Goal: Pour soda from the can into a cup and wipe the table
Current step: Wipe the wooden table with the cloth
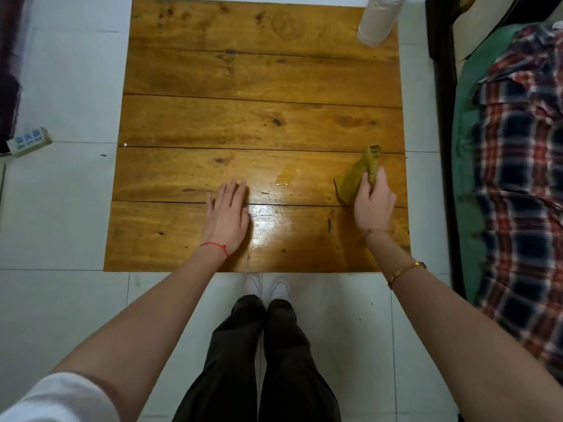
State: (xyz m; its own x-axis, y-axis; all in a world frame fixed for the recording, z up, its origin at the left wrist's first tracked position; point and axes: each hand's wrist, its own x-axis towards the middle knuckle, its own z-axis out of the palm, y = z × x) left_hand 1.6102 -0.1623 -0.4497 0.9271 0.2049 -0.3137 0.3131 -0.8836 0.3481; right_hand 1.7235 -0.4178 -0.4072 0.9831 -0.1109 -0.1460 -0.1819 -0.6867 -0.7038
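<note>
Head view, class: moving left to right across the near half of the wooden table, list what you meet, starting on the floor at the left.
Power strip on the floor → left hand flat on the table → small puddle → yellow cloth → right hand gripping it → plaid shirt.
</note>
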